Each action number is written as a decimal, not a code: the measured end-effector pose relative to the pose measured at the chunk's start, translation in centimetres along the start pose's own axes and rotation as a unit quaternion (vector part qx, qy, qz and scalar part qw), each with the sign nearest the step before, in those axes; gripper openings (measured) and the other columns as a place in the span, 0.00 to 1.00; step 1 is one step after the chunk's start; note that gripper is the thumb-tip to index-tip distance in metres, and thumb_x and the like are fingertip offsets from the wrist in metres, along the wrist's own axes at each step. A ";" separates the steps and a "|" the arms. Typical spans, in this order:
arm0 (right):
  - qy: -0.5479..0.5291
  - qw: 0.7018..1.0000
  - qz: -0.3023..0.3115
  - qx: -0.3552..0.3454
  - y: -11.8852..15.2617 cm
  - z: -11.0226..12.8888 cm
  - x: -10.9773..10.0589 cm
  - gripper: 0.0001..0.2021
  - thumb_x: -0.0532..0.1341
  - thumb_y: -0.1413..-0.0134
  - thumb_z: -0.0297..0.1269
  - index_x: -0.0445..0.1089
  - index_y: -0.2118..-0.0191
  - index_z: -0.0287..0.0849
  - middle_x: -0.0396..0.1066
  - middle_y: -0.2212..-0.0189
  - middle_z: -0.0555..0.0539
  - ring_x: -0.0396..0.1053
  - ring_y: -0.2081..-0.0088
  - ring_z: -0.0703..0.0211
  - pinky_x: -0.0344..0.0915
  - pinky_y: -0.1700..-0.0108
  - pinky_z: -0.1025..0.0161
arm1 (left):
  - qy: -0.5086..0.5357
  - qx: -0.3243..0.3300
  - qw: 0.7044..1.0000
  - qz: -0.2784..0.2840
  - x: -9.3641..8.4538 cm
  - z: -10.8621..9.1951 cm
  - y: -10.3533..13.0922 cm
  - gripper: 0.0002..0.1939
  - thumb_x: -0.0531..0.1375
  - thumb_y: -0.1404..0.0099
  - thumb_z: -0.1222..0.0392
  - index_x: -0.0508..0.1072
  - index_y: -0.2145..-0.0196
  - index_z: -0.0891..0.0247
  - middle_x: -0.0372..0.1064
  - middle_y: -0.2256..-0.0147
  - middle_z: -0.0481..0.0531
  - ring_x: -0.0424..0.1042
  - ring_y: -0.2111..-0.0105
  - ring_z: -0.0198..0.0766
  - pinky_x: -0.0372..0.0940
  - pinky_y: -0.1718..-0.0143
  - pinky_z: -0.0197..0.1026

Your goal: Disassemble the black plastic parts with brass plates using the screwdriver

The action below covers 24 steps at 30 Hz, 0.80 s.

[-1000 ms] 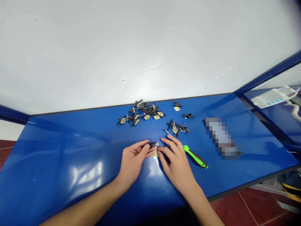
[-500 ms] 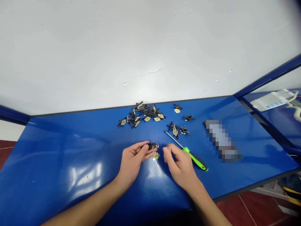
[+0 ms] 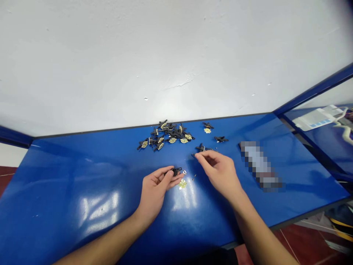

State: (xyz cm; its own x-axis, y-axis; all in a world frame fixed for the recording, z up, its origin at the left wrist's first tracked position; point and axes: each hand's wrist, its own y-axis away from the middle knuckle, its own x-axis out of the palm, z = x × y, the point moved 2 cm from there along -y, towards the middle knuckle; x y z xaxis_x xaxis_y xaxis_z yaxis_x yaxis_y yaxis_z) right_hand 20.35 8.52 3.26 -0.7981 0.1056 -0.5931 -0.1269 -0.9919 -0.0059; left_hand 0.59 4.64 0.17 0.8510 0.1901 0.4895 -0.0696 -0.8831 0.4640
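My left hand (image 3: 156, 186) is closed around a small black plastic part (image 3: 176, 171), thumb on top. Just beyond its fingertips is a small pale ring-like piece (image 3: 184, 172). A gold perforated disc (image 3: 182, 184) lies on the blue table below those fingers. My right hand (image 3: 219, 171) pinches at the tip end of a screwdriver (image 3: 193, 155); the green-and-black handle is hidden beneath the hand and forearm. Between both hands lie two tiny screws (image 3: 194, 177).
A pile of black parts with gold discs (image 3: 171, 134) sits near the wall. More such parts (image 3: 208, 127) lie to its right, one partly behind my right hand. A blurred-out flat object (image 3: 259, 163) rests on the right side of the blue table (image 3: 68, 184).
My right hand has moved up and right, over the screwdriver, covering its handle. The tiny screws now show on the table. My left hand keeps its hold on the black part.
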 end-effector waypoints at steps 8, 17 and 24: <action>0.300 0.952 -0.056 -0.004 -7.2 -1.2 -2.3 0.13 0.61 0.39 0.42 0.78 0.70 0.42 0.78 0.72 0.40 0.72 0.67 0.48 0.56 0.66 0.58 | -0.022 0.010 1.000 -0.001 0.1 0.0 0.1 0.23 0.76 0.46 0.51 0.80 0.59 0.71 0.84 0.65 0.62 0.84 0.59 0.56 0.79 0.53 0.52; 0.335 0.940 -0.052 -0.027 -7.6 -2.0 -1.6 0.11 0.62 0.39 0.39 0.82 0.60 0.42 0.81 0.69 0.41 0.73 0.66 0.49 0.59 0.64 0.58 | -0.016 -0.002 1.000 0.002 0.2 0.0 0.1 0.24 0.75 0.45 0.51 0.79 0.58 0.72 0.84 0.65 0.63 0.84 0.59 0.56 0.79 0.52 0.50; 0.227 0.959 -0.104 -0.137 -4.7 0.3 -2.0 0.11 0.61 0.35 0.39 0.80 0.57 0.41 0.80 0.64 0.43 0.73 0.64 0.52 0.67 0.58 0.55 | 0.017 -0.022 1.000 0.001 -0.1 0.0 -0.2 0.20 0.73 0.40 0.54 0.78 0.57 0.72 0.84 0.63 0.65 0.83 0.57 0.54 0.78 0.51 0.48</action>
State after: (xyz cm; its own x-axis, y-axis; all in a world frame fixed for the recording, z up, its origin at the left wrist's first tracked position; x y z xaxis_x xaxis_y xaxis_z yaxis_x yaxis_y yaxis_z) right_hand 22.37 13.04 4.76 -0.4262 0.3231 -0.8450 -0.0456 -0.9405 -0.3366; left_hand 0.49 4.75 0.03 0.8328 0.2039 0.5146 -0.0947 -0.8635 0.4953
